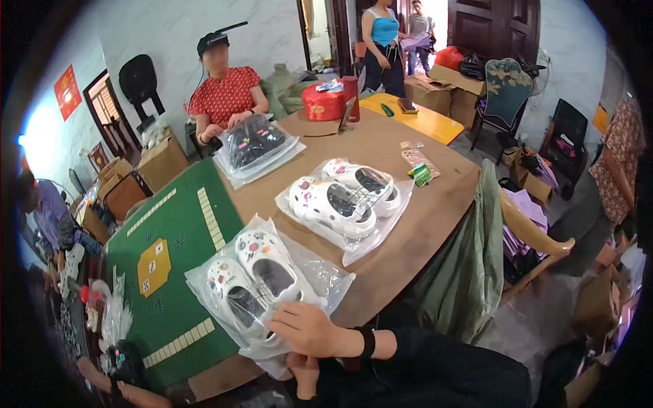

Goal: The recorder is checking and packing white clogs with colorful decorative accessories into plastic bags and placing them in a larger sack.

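A pair of white clogs (250, 275) with colourful charms lies inside a clear plastic bag (325, 277) at the near edge of the table. My right hand (309, 331), with a black band at the wrist, is closed on the bag by the clogs' heel ends, its fingers curled. Just below it, my left hand (303, 374) is closed at the bag's near edge; its fingers are partly hidden by the right hand. Beyond, a second bagged pair of white clogs (343, 197) rests on the brown table top (408, 234).
Across the table a person in a red top (228, 92) handles bagged dark clogs (253, 144). To the left lies a green mat (183, 272) with rows of tiles. A phone case (420, 162), red round box (323, 102), yellow table (415, 117) and green cloth (469, 272) surround the work.
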